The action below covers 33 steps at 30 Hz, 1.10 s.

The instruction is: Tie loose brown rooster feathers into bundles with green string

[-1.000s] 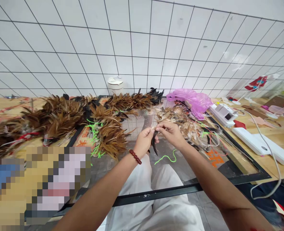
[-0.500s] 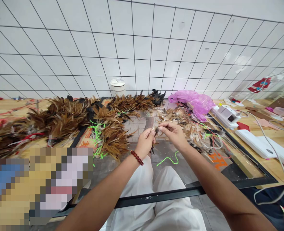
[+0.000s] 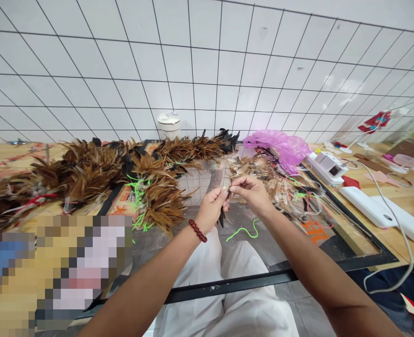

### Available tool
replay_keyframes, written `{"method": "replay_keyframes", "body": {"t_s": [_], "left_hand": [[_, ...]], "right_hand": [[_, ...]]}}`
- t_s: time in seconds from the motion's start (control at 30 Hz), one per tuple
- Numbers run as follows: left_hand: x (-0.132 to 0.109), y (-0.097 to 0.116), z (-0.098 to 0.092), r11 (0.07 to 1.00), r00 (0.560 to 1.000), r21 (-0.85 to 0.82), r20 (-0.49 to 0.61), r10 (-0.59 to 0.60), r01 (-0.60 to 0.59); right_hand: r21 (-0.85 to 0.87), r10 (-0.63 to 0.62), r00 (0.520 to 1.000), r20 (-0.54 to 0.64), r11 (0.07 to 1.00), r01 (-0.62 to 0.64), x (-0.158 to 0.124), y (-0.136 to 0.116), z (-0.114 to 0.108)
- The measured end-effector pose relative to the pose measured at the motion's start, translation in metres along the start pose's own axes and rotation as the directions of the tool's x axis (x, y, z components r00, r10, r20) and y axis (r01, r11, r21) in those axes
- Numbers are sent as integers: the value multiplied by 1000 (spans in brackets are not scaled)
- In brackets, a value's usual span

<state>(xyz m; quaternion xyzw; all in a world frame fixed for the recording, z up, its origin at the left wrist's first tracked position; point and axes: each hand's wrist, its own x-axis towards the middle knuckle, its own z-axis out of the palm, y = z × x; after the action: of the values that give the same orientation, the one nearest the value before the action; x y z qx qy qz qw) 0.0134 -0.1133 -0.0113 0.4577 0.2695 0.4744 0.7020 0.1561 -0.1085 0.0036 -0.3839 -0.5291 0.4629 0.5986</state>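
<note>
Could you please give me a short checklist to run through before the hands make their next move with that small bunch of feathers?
1. Left hand closed around the small feather bunch: ok.
2. Right hand pinching the bunch's upper end: ok.
3. Quill ends lined up evenly: cannot tell, the fingers hide them.
4. Green cord close by: ok, it lies loose on the glass tabletop just below the hands, touching neither.
5. Loose feather pile at hand: ok, it sits just beyond the right hand.
</note>
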Motion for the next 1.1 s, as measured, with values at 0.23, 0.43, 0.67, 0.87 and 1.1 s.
{"method": "replay_keyframes", "body": {"t_s": [0.23,0.43,0.67,0.87,1.1], "left_hand": [[3,-5,-4,979,985,170,-108,131,-111],[3,-2,-7,937,969,318,-149,198,-143],[15,-11,-17,969,887,187,-402,228,-164],[14,-2,-15,960,869,158,-411,276,-230],[14,-1,-15,964,871,131,-414,265,-231]], "right_hand": [[12,63,998,-10,998,-63,-3,4,4],[-99,44,998,-51,994,-49,-4,7,3],[-274,-55,961,-272,962,-23,7,5,-16],[-120,8,959,-283,992,-43,14,-2,-29],[-412,-127,949,-289,911,-3,16,-8,-44]]}}
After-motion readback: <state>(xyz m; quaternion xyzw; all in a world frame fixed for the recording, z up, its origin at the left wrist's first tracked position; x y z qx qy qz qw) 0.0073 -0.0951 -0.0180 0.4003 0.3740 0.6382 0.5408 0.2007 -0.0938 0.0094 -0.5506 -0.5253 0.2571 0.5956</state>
